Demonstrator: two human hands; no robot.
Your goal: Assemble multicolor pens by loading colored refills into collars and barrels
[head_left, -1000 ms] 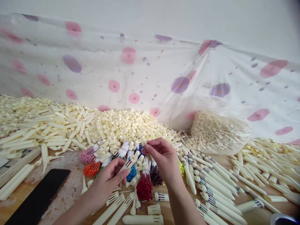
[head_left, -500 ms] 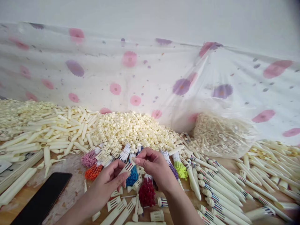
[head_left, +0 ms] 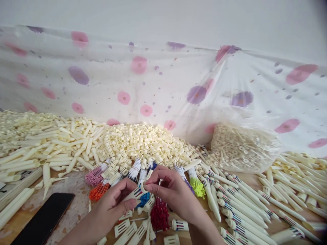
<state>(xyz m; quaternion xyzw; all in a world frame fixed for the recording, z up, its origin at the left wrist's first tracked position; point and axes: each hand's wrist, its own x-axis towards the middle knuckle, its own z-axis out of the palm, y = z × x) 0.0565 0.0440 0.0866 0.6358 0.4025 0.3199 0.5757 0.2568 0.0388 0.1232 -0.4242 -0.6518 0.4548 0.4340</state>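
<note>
Centrally, low over the table (head_left: 10, 228) and just above the refill bundles (head_left: 134, 168): a cream pen barrel (head_left: 136, 193), striped in colours at its open end, lying across the left hand (head_left: 114, 202), thumb on top and fingers curled shut beneath, apparently to keep the mouth steady and turned toward the other hand. Closed on that mouth from the right, the right hand (head_left: 173, 192), thumb and forefinger tips pinched tight there, perhaps on a small part as well, too tiny to tell. Directly underneath, fanned within easy reach: a red bundle (head_left: 159, 215), a blue bundle (head_left: 143, 200), an orange bundle (head_left: 98, 191) and a yellow-green bundle (head_left: 197, 184). Behind those, a heap of slotted caps (head_left: 143, 143), and left of it a heap of plain barrels (head_left: 63, 143), each kind kept to itself. Off to the right, striped pens (head_left: 242, 204) laid side by side, apart from the loose parts. Farther back, a clear bag (head_left: 242, 146) of small pieces against a flowered plastic sheet (head_left: 127, 85); at lower left, a black phone (head_left: 43, 219).
</note>
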